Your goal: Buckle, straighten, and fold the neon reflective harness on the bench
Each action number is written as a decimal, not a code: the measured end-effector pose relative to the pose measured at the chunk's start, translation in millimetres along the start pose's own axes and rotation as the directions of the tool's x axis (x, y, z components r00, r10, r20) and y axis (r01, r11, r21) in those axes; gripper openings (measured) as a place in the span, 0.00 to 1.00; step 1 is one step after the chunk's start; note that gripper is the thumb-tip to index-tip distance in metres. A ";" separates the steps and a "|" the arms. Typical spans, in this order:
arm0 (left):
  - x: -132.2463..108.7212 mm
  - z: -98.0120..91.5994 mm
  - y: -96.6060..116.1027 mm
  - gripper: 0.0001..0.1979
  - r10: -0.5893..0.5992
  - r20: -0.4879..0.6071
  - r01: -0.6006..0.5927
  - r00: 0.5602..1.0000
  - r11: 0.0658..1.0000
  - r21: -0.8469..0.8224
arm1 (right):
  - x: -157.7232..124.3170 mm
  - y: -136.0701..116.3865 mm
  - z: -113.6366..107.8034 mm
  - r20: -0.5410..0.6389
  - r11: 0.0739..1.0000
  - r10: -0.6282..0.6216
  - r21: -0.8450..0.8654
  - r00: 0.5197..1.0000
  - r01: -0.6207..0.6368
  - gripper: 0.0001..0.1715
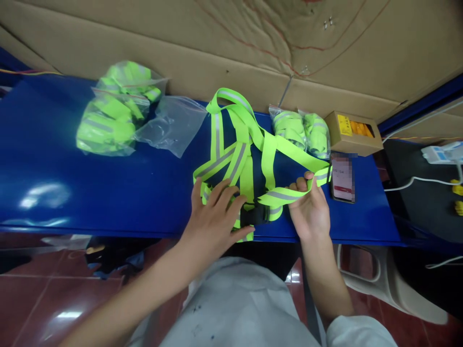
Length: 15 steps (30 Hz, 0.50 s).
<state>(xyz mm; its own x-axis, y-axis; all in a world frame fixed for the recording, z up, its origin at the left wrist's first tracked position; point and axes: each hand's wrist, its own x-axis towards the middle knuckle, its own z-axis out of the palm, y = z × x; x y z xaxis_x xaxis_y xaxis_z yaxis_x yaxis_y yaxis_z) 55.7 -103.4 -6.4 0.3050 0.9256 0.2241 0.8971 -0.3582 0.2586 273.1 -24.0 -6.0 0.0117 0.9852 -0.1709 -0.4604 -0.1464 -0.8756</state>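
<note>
Hands (213,217) on green straps (237,164): left spread, right (311,212) pinching.

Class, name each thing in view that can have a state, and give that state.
Yellow-green straps: spread loosely, overlapping
Black buckle: partly covered, fastening unclear
Left grip: spread over the straps
Right grip: closed on a strap
Left bags: filled
Loose clear bag: flattened
Right bags: filled
Cardboard box: open, orange contents showing
Phone: face up, screen lit

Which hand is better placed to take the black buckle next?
Probably the left hand: it lies right beside the buckle, while the right hand is busy pinching a green strap.
</note>
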 end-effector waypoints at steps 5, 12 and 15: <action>-0.8 5.6 -18.1 0.32 0.042 0.052 -0.038 0.998 0.996 -0.082 | 4.5 1.1 -6.3 0.005 0.999 0.018 -0.045 1.000 -0.018 0.14; 1.5 -16.0 -37.3 0.21 0.189 -0.049 -0.191 0.981 0.981 -0.041 | 3.9 -2.0 -8.7 0.028 0.988 0.152 -0.007 0.988 -0.152 0.16; 5.8 -29.2 -39.5 0.16 0.231 -0.085 -0.228 0.969 0.973 0.042 | 4.2 -5.1 -7.4 0.032 0.987 0.150 0.045 0.988 -0.152 0.16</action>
<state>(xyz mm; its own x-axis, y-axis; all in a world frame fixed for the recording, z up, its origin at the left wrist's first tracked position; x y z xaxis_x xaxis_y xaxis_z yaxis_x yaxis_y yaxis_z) 12.6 -87.4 12.1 0.4756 0.8043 0.3563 0.8166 -0.5542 0.1610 282.0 -19.8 -5.7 -0.0861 0.9543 -0.2862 -0.4966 -0.2901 -0.8181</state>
